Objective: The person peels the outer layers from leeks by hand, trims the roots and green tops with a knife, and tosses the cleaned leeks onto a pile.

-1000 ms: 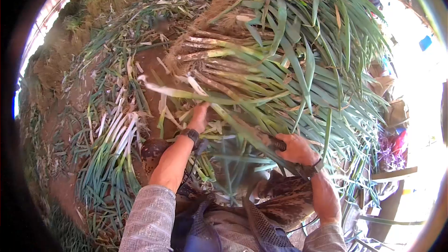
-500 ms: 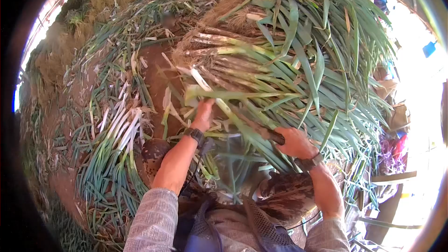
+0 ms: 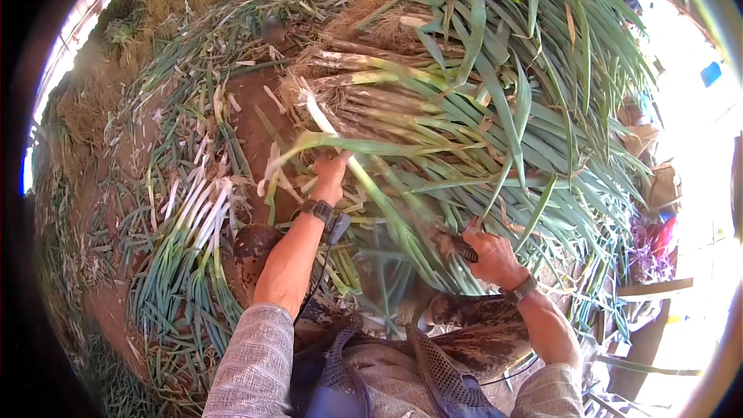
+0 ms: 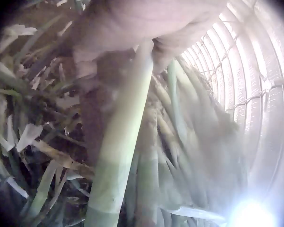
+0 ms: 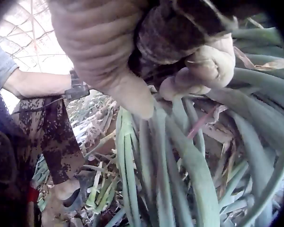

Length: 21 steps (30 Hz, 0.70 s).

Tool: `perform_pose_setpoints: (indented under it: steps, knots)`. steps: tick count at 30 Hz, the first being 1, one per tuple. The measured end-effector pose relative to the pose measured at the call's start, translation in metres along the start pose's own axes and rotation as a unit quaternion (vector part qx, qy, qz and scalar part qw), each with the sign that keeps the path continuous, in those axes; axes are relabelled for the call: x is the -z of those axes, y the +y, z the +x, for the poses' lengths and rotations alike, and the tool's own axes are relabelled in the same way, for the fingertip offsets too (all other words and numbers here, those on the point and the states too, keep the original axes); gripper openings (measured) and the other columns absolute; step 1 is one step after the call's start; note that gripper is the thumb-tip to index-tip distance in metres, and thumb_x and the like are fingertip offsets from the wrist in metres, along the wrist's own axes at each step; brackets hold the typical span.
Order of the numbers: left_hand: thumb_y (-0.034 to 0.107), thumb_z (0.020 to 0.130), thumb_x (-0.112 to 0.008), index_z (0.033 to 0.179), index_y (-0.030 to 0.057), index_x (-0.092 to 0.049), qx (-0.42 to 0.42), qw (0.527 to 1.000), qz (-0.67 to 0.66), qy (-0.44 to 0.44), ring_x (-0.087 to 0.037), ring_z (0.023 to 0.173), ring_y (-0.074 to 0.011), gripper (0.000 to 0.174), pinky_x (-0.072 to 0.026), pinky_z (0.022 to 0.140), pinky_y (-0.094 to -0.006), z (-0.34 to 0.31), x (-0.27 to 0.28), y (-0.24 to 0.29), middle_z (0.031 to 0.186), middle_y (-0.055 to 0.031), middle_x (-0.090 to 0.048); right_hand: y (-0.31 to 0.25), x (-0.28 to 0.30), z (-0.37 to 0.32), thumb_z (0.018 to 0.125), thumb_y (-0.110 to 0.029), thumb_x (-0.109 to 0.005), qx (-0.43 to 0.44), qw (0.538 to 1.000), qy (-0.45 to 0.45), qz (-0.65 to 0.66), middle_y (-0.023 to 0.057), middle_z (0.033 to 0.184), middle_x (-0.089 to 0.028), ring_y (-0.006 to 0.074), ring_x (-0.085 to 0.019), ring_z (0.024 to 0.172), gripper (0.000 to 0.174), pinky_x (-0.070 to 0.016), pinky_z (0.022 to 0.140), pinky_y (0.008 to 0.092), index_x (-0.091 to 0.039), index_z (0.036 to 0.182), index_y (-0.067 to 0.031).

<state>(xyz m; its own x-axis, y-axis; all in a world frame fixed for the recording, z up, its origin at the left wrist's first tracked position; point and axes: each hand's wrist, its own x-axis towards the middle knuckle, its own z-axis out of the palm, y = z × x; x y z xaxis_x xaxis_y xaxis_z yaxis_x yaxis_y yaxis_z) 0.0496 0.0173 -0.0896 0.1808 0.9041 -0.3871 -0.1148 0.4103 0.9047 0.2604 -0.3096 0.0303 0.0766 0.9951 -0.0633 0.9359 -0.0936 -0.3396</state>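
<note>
My left hand (image 3: 333, 172) grips the pale stalk of one long leek (image 3: 364, 186) that slants from its white end near the big pile down towards my right hand. In the left wrist view the left hand (image 4: 132, 28) is wrapped round that stalk (image 4: 120, 142). My right hand (image 3: 486, 251) is closed round a dark-handled tool (image 3: 457, 246), held against the leek's green leaves. From the right wrist camera, the right hand's fingers (image 5: 203, 66) curl round the dark handle (image 5: 173, 33), with green leaves (image 5: 189, 165) below. The tool's blade is hidden.
A large heap of unpeeled leeks (image 3: 480, 85) with rooty ends fills the area ahead and to the right. A row of cleaned white-and-green leeks (image 3: 190, 240) lies at the left on brown soil (image 3: 248, 120) strewn with trimmings. My knees in patterned trousers (image 3: 484, 337) are below.
The leek's white end swung from pointing left to pointing up towards the pile. My left hand rose a little with it, and my right hand drew slightly back towards my body.
</note>
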Motion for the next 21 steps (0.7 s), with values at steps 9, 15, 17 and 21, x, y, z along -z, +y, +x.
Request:
perform_pose_setpoints:
  steps: [9, 15, 17, 21]
  knots:
    - [0.025, 0.084, -0.076, 0.126, -0.0006, -0.055, -0.019, 0.999, -0.009, -0.036, -0.055, 0.104, -0.0208, 0.054, -0.0432, 0.088, -0.0378, -0.024, -0.008, 0.016, 0.117, -0.0086, -0.06, 0.003, -0.011, 0.002, 0.076, -0.012, -0.066, 0.006, 0.999, 0.015, 0.052, 0.0163, 0.088, -0.067, 0.0393, -0.065, 0.081, 0.026, -0.0507, 0.068, 0.0502, -0.063, 0.101, -0.0078]
    - [0.031, 0.083, -0.077, 0.131, -0.0001, -0.049, 0.025, 0.999, 0.008, -0.021, -0.055, 0.102, -0.022, 0.064, -0.0452, 0.083, -0.043, -0.021, -0.006, 0.014, 0.121, -0.0097, -0.056, 0.005, -0.017, 0.002, 0.074, -0.01, -0.064, -0.015, 1.0, 0.0, 0.018, 0.0176, 0.092, -0.068, 0.0381, -0.066, 0.086, 0.03, -0.0528, 0.073, 0.0492, -0.063, 0.104, -0.0074]
    - [0.032, 0.082, -0.078, 0.133, 0.0001, -0.048, 0.015, 1.0, -0.015, -0.017, -0.054, 0.102, -0.0223, 0.067, -0.0455, 0.082, -0.0443, -0.024, -0.005, 0.016, 0.122, -0.0102, -0.055, 0.003, -0.021, 0.003, 0.073, -0.009, -0.064, -0.012, 1.0, 0.001, 0.018, 0.0174, 0.091, -0.068, 0.0381, -0.066, 0.086, 0.033, -0.0529, 0.073, 0.049, -0.063, 0.106, -0.0075]
    - [0.035, 0.083, -0.078, 0.132, -0.001, -0.047, 0.012, 0.999, -0.02, -0.042, -0.053, 0.105, -0.022, 0.068, -0.0447, 0.086, -0.0417, -0.021, -0.003, 0.017, 0.122, -0.0117, -0.055, 0.005, -0.026, 0.006, 0.072, -0.009, -0.066, -0.003, 1.0, -0.019, 0.012, 0.0172, 0.092, -0.068, 0.0384, -0.066, 0.085, 0.038, -0.0532, 0.073, 0.0482, -0.062, 0.11, -0.0076]
